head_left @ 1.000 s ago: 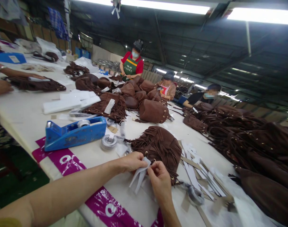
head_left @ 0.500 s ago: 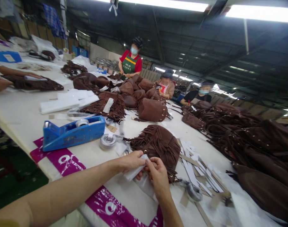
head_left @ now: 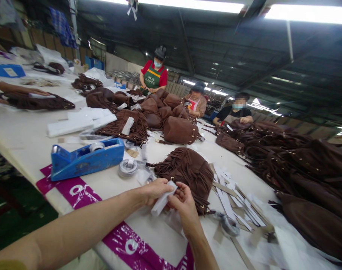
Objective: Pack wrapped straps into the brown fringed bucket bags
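Note:
Between my hands is a folded strip of white wrapping (head_left: 163,200), slanting down to the left. My left hand (head_left: 156,190) grips it from the left side, thumb on top. On the other side my right hand (head_left: 184,200) pinches its edge with curled fingers. Just beyond lies a dark brown fringed bag (head_left: 192,172) with gold eyelets, close to my fingertips. What the wrapping is folded around, if anything, is hidden. Some clear plastic film (head_left: 175,221) shows beneath my right hand.
A blue tape dispenser (head_left: 86,159) and a grey roll (head_left: 128,168) stand left. Cardboard and white strips (head_left: 230,198) lie right, near another roll (head_left: 229,225). Brown bags (head_left: 300,161) are heaped right and at the back (head_left: 179,130). Co-workers (head_left: 155,73) work around the table; another person's hand (head_left: 33,90) is far left.
The white wrapping has turned slightly more upright and shows a narrower, folded face. My right fingers have shifted a little along it. The view has barely moved.

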`<state>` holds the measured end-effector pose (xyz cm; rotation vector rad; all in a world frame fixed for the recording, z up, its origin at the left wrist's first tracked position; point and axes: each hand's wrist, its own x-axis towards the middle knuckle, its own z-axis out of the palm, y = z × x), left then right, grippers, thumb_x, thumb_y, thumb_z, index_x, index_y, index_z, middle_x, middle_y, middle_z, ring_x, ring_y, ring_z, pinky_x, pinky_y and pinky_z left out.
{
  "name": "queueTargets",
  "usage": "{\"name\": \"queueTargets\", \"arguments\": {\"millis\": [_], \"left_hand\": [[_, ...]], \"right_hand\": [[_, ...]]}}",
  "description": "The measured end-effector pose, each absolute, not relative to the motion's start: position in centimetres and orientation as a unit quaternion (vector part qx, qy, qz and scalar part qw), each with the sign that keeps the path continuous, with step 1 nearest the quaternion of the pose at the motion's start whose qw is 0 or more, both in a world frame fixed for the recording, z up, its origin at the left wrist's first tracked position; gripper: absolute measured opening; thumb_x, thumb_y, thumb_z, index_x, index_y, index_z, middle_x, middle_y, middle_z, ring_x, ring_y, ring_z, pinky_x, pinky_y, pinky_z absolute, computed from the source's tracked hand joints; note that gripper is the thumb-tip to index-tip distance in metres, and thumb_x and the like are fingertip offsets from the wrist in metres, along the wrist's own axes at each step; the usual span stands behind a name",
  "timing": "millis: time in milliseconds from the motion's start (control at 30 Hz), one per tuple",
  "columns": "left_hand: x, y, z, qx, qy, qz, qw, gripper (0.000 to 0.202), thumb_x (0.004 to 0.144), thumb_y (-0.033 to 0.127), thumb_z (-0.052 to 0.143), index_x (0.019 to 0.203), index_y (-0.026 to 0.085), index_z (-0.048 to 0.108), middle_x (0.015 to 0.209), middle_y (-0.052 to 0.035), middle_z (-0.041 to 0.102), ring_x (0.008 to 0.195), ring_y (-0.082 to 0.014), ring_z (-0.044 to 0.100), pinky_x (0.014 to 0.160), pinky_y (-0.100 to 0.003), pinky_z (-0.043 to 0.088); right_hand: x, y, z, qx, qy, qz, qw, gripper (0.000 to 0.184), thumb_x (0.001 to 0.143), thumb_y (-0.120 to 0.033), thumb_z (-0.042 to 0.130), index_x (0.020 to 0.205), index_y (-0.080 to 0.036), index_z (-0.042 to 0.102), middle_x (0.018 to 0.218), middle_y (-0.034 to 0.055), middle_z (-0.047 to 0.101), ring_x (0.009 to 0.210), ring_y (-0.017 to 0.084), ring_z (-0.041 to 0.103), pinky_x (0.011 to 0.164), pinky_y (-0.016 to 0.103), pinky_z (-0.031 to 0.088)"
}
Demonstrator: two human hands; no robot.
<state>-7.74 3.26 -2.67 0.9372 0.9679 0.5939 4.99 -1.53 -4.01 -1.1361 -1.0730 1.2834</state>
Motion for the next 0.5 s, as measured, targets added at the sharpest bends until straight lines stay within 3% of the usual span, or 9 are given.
{"name": "queueTargets", "arguments": {"millis": [200,267,400,500], "left_hand": [[-6.9,2.2,-2.8,0.444,0.454,0.328,0.699,0.013,0.077,0.019,0.055,0.088,0.017,0.048,0.065,0.0042,0.053,0.046,-0.0088,0.051,0.039,-0.017,0.037],[-6.9,2.3,-2.9,0.476,0.471,0.327,0.666,0.012,0.078,0.02,0.054,0.088,0.017,0.048,0.064,0.0057,0.05,0.043,-0.0073,0.046,0.037,-0.015,0.032],[-7.2,2.8,-3.1,0.523,0.47,0.319,0.635,0.01,0.077,0.02,0.052,0.085,0.018,0.045,0.057,0.008,0.045,0.039,-0.006,0.039,0.037,-0.016,0.028],[-7.2,2.6,-3.0,0.553,0.434,0.324,0.633,0.014,0.077,0.027,0.052,0.085,0.018,0.045,0.057,0.0078,0.046,0.041,-0.0064,0.038,0.04,-0.017,0.027]], "right_hand": [[3.7,-1.3,-4.9,-0.567,-0.511,0.38,0.523,0.05,0.065,-0.023,0.066,0.11,-0.02,0.044,0.07,-0.0063,0.056,0.055,0.013,0.051,0.049,0.024,0.045],[4.1,-1.3,-4.7,-0.55,-0.519,0.401,0.517,0.048,0.066,-0.024,0.067,0.109,-0.02,0.046,0.069,-0.0063,0.055,0.058,0.014,0.053,0.052,0.024,0.047],[5.3,-1.2,-3.9,-0.453,-0.48,0.551,0.511,0.05,0.072,-0.031,0.064,0.118,-0.021,0.047,0.085,-0.0001,0.064,0.074,0.016,0.062,0.067,0.028,0.051],[5.3,-0.9,-3.7,-0.481,-0.441,0.539,0.532,0.04,0.078,-0.041,0.058,0.111,-0.019,0.052,0.073,-0.0012,0.062,0.058,0.014,0.058,0.055,0.026,0.047]]}}
